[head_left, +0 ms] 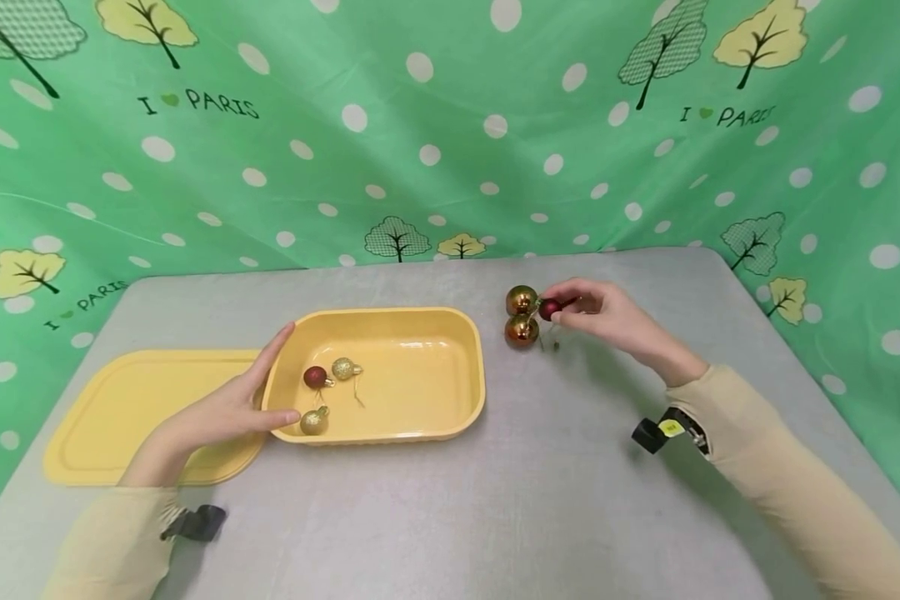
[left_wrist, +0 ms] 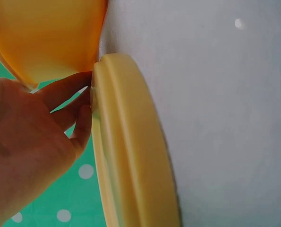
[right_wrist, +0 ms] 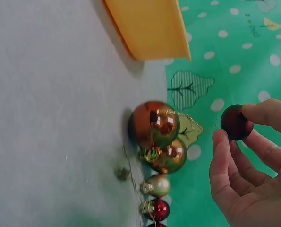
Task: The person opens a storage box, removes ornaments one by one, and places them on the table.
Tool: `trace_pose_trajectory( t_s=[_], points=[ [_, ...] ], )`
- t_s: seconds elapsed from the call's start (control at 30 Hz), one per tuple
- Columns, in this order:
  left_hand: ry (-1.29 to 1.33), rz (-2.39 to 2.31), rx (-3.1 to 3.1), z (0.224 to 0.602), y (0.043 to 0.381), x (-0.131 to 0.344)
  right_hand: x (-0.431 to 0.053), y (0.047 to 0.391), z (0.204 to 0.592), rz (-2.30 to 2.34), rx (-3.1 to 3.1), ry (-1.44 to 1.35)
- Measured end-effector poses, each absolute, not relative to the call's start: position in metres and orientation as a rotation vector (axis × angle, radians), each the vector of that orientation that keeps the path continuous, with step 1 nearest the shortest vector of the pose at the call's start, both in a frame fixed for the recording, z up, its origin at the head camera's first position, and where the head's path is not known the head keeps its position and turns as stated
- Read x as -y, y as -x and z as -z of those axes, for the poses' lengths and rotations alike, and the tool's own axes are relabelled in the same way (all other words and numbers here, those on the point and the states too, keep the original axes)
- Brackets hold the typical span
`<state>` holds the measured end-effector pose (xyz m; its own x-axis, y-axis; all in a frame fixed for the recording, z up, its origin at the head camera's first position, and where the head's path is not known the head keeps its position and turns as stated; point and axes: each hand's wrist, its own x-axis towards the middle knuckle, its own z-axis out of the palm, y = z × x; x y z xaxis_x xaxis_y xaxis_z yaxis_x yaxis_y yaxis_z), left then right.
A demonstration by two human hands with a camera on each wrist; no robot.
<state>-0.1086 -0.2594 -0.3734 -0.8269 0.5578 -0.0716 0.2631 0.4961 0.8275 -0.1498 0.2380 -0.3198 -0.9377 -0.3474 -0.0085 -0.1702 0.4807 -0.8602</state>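
My right hand [head_left: 600, 315] pinches a small dark red bauble [right_wrist: 237, 123] between thumb and fingers, its thin string trailing. Beside it sit two large shiny copper-gold baubles [head_left: 522, 300], touching each other on the table. A small gold bauble [right_wrist: 158, 185] and a shiny red one [right_wrist: 160, 209] lie past them in the right wrist view. At the left end of a yellow plastic box [head_left: 468, 375], my left hand [head_left: 228, 408] spreads its straight fingers along the outside, thumb over the near rim. Inside the box are a dark red bauble [head_left: 315, 377] and two glittery gold ones [head_left: 342, 368].
A yellow lid [head_left: 142, 408] lies flat on the grey table [head_left: 435, 517], left of the box and under my left forearm. Behind the table hangs a green dotted cloth [head_left: 390, 75] printed with trees.
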Motion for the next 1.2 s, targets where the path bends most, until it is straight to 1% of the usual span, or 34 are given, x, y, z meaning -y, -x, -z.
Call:
trace_pose_trajectory(
  t_s=[0.3,0.53,0.73,0.97,1.2],
  points=[
    [-0.699,-1.259,-2.412,0.373,0.109,0.258,-0.253,0.159,0.322,1.531,-2.515,0.359],
    [-0.704,-1.254,-2.415,0.374,0.109,0.259,-0.258,0.167,0.327,1.554,-2.503,0.341],
    [-0.692,-1.244,-2.416,0.374,0.11,0.26,-0.259,0.174,0.338,1.575,-2.476,0.29],
    [-0.697,-1.255,-2.405,0.375,0.111,0.261,-0.258,0.171,0.35,1.521,-2.507,0.253],
    [-0.696,-1.257,-2.401,0.376,0.111,0.261,-0.25,0.168,0.37,1.45,-2.569,0.309]
  ],
)
